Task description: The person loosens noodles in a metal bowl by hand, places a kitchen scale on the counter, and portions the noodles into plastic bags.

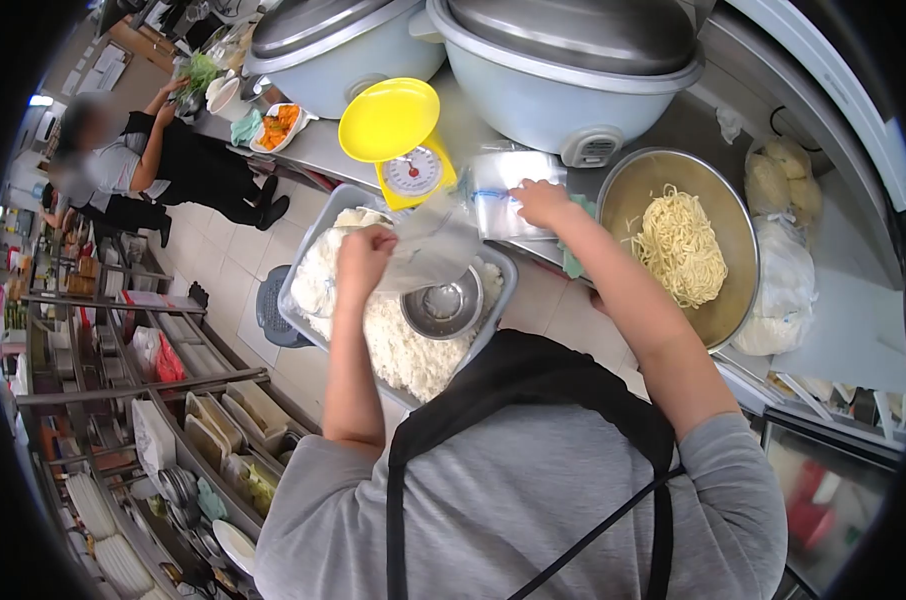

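Over a grey tub (506, 290) full of white rice (403, 352), my left hand (366, 255) pinches the edge of a clear plastic bag (428, 250). The bag hangs partly above a metal bowl (443, 302) that rests on the rice. My right hand (542, 203), fingers spread, lies on a stack of clear plastic bags (503, 212) on the counter. Just behind the tub stands a yellow scale (413, 172) with an empty round pan. To the right of my right forearm, a large metal bowl (738, 255) holds noodles (683, 245).
Two large rice cookers (563, 90) line the back of the counter. Bagged food (781, 270) lies at the right. Shelves with containers (213, 430) fill the lower left. Two people (123, 165) stand at the upper left, near a dish of orange pieces (278, 127).
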Demonstrator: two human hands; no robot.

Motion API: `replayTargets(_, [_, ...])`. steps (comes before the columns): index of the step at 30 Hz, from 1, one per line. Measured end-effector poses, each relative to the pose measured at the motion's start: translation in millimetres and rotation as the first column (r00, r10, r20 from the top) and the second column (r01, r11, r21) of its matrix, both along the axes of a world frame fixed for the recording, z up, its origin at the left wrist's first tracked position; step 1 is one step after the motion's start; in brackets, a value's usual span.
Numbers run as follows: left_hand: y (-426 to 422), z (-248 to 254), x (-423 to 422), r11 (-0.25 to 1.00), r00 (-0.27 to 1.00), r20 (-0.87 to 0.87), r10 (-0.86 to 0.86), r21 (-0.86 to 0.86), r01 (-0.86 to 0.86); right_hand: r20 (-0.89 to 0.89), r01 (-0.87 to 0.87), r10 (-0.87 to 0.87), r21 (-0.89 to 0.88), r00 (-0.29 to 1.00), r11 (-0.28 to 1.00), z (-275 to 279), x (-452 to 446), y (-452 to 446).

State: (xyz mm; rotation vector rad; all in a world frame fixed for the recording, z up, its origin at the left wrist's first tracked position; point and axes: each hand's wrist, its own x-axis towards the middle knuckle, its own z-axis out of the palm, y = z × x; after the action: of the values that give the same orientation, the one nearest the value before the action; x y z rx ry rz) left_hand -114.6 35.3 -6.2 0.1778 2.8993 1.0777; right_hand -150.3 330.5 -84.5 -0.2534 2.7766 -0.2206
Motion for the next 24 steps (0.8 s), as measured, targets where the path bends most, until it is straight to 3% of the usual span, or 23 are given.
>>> replayTargets(2, [-10.2, 43.1, 15.6, 0.999, 0.998, 0.042, -0.037, 0.03, 0.036, 0.04, 0.012, -0.01, -0.049, 0.999, 0.999, 20.1, 4.1, 0.7])
replayTargets(4, [-14.0, 67.5, 28.0, 0.975, 0.965, 0.216, -0.146, 0.197, 0.104, -0.248, -0.114, 0.036, -0.308, 0.968, 0.944, 40.8, 23.2, -7.0])
replayTargets(5, [-12.8, 72.3, 30.7, 0.975, 0.966, 0.215, -0.142, 0.197, 0.1, -0.249, -0.118, 0.04, -0.308, 0.968, 0.944, 48.8, 34.7, -11.8])
replayTargets(6, [-10.6, 75.7, 33.1, 0.948, 0.941, 0.25, -0.227, 0.278, 0.155, -0.142, -0.093, 0.008, -0.605, 0.99, 0.791, 55.8, 47.9, -16.7])
replayTargets(7, [-7.8, 77.0, 34.9, 0.91, 0.908, 0.277, -0.314, 0.359, 0.205, -0.029, -0.03, 0.011, -0.832, 1.0, 0.554, 62.2, 58.6, -18.2])
replayTargets(8, [-3.6, 75.6, 34.3, 0.909, 0.909, 0.274, -0.315, 0.361, 0.206, -0.031, -0.032, 0.011, -0.831, 0.999, 0.556, 68.1, 66.8, -13.8])
replayTargets(10, [9.1, 66.8, 27.2, 0.858, 0.855, 0.32, -0.407, 0.455, 0.238, 0.408, 0.377, 0.076, -0.889, 0.91, 0.258, 76.9, 83.0, 3.8])
replayTargets(11, [18.5, 61.0, 23.2, 0.854, 0.854, 0.317, -0.412, 0.46, 0.242, 0.408, 0.378, 0.07, -0.888, 0.91, 0.263, 78.9, 91.4, 14.5])
replayTargets(13, [43.6, 46.8, 19.8, 0.842, 0.889, 0.261, -0.377, 0.497, 0.211, 0.441, 0.452, -0.104, -0.876, 0.892, 0.168, 82.8, 109.5, 36.2])
replayTargets(14, [62.7, 39.0, 23.2, 0.878, 0.939, -0.019, -0.343, 0.349, 0.328, 0.467, 0.478, -0.126, -0.875, 0.875, 0.079, 88.7, 119.3, 45.7])
replayTargets(15, [85.0, 43.1, 31.4, 0.868, 0.933, -0.026, -0.36, 0.358, 0.345, 0.463, 0.477, -0.147, -0.875, 0.874, 0.081, 91.0, 127.9, 55.9])
replayTargets(16, [108.4, 50.3, 43.2, 0.959, 0.926, -0.33, -0.183, 0.148, 0.242, 0.427, 0.437, -0.227, -0.899, 0.875, -0.005, 94.2, 136.8, 67.5])
replayTargets(17, [131.6, 57.7, 56.6, 0.998, 0.779, -0.625, -0.05, -0.006, 0.059, 0.391, 0.385, -0.313, -0.919, 0.865, -0.086, 98.5, 147.3, 79.1])
replayTargets(19, [174.3, 67.3, 87.7, 0.991, 0.791, -0.609, -0.06, 0.061, 0.122, 0.353, 0.357, -0.453, -0.931, 0.819, -0.079, 117.1, 168.1, 87.2])
replayTargets(20, [197.2, 73.4, 104.9, 0.942, 0.935, -0.308, -0.177, 0.224, 0.252, 0.331, 0.315, -0.497, -0.942, 0.802, -0.119, 121.4, 177.6, 89.4])
replayTargets(21, [217.3, 76.6, 117.0, 0.863, 0.941, 0.012, -0.338, 0.403, 0.304, 0.312, 0.27, -0.536, -0.95, 0.785, -0.156, 127.8, 186.3, 89.6])
replayTargets(22, [235.6, 67.3, 121.3, 0.855, 0.935, 0.006, -0.354, 0.407, 0.321, 0.319, 0.252, -0.531, -0.948, 0.785, -0.197, 139.5, 195.0, 90.2])
replayTargets(24, [265.8, 44.6, 122.8, 0.551, 0.882, -0.029, -0.469, 0.771, 0.318, 0.317, 0.243, -0.551, -0.948, 0.772, -0.205, 134.8, 203.0, 106.3])
